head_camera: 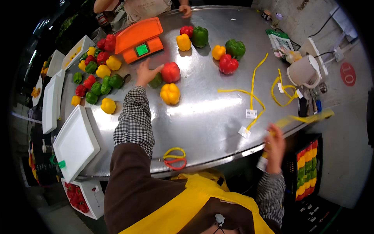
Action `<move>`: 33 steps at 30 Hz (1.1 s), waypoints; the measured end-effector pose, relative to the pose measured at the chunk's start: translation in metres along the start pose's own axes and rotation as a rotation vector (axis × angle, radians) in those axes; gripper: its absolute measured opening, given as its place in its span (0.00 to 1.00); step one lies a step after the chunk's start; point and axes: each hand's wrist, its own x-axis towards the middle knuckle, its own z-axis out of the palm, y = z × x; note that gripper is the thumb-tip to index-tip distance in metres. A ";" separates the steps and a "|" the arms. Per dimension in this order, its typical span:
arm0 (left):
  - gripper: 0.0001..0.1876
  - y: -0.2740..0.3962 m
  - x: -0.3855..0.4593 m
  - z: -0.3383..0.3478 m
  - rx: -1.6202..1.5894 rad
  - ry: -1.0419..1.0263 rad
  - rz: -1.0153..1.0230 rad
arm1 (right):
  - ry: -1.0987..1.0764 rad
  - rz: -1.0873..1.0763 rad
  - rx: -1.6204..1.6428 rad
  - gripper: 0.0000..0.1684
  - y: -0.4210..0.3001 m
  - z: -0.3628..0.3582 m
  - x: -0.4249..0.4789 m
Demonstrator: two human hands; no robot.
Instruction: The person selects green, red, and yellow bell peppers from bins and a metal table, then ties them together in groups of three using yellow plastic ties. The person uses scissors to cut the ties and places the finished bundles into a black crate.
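My left hand (pixel 147 74), its fingers spread, reaches over the steel table. It partly covers a green bell pepper (pixel 155 80), and whether it touches the pepper I cannot tell. Right beside that pepper are a red bell pepper (pixel 170 72) and a yellow bell pepper (pixel 170 94). Blurred by motion, my right hand (pixel 274 147) grips a yellow strip (pixel 312 117) near the table's front edge. A white label (pixel 262 163) hangs below that hand. More labelled yellow strips (pixel 253 93) lie on the table to the right.
An orange scale (pixel 142 49) stands beyond my left hand, with several mixed bell peppers (pixel 96 76) to its left. Two more pepper groups (pixel 228 64) sit farther back. Scissors (pixel 175 163) lie at the front edge, a white tray (pixel 76 140) at left. Across the table is another person's hand (pixel 185 10).
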 end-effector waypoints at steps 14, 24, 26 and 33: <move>0.34 0.006 -0.027 -0.004 -0.283 -0.579 0.069 | -0.433 -0.359 -0.158 0.38 0.131 0.365 0.159; 0.31 0.082 -0.115 -0.030 0.157 -0.082 0.419 | -0.144 -0.386 0.082 0.15 0.041 0.123 0.121; 0.27 0.118 -0.111 -0.008 -0.019 -0.076 0.425 | 0.360 -0.756 -0.159 0.13 -0.054 0.039 0.112; 0.20 0.268 -0.098 0.196 0.012 -0.267 0.639 | 0.545 -0.795 -0.163 0.10 -0.078 -0.089 0.138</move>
